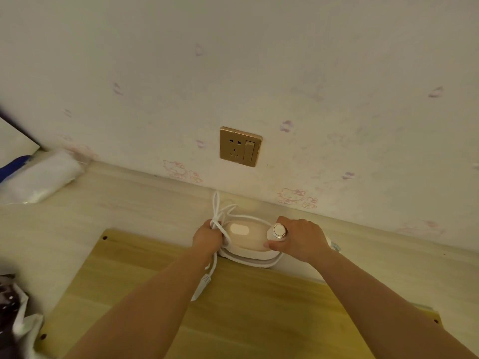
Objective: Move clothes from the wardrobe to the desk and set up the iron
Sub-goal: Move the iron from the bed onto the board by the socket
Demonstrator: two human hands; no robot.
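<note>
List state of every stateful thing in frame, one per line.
iron: flat on the desk, handle end gripped by right hand
cord: partly unwound, loops held in left hand
plug: unplugged, lying on the board
wall socket: empty
socket switch: position unclear

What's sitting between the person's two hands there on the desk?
In the head view, a small white travel iron lies between the left hand, which grips its white cord, and the right hand.

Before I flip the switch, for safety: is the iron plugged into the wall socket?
Not plugged in: the wall socket is empty, and the cord's plug hangs below the left hand.
</note>
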